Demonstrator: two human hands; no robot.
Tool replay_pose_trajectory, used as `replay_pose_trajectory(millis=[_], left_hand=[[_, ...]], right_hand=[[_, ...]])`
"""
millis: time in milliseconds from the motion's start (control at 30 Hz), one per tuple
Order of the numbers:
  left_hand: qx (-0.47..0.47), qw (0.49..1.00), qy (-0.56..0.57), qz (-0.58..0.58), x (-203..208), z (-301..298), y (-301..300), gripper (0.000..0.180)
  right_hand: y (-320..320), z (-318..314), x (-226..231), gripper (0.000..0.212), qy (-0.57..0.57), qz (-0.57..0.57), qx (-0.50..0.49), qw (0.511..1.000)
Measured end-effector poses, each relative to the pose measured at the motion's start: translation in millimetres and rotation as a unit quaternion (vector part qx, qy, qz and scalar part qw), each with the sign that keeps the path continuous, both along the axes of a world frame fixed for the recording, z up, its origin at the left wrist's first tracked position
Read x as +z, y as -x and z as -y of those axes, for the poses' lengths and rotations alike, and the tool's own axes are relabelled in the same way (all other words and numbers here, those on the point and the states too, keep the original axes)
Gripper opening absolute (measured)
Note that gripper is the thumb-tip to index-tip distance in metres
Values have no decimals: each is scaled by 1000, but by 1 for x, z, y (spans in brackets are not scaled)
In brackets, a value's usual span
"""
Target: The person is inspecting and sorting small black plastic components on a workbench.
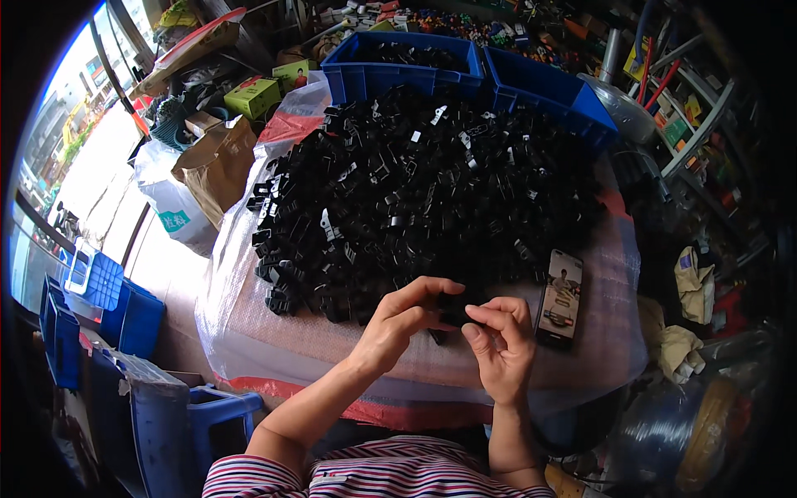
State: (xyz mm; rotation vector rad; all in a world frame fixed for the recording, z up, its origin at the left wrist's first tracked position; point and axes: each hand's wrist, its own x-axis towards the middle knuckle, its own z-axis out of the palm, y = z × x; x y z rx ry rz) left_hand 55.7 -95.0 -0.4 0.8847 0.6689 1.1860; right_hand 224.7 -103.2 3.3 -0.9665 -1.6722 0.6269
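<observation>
A heap of small black plastic parts, several with shiny metal pieces, covers most of the table in front of me. At the heap's near edge my left hand grips a small black part between thumb and fingers. My right hand meets it from the other side, with bent fingers and thumb pinched at the same part. Dark against the dark heap, the part's exact shape is hard to make out. To the right of my right hand lies a phone with a lit screen.
Two blue bins stand behind the heap; black parts fill the left one. A translucent sheet covers the table. At left are a paper bag, blue crates and a blue stool. Metal shelving rises at right.
</observation>
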Motion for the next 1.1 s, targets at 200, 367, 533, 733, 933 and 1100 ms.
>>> replay_pose_trajectory(millis=[200, 367, 533, 733, 933, 1100], left_hand=[[10, 977, -92, -192, 7, 10, -2, 40], [86, 953, -180, -229, -5, 10, -5, 38], [102, 978, -118, -142, -16, 6, -4, 32], [72, 993, -50, -80, -11, 5, -1, 31], [81, 989, -55, -114, -15, 8, 2, 32], [98, 974, -103, -176, -19, 10, 1, 29]], right_hand=[[0, -2, 1, 23, 16, -19, 13, 1000], [-2, -7, -6, 22, 18, 6, 4, 1000], [6, -8, -5, 31, -29, 69, -9, 997], [8, -7, -8, 39, -106, 131, -48, 985], [8, -8, -2, 32, -114, 149, -18, 982], [0, -10, -3, 29, -56, 98, 33, 993]])
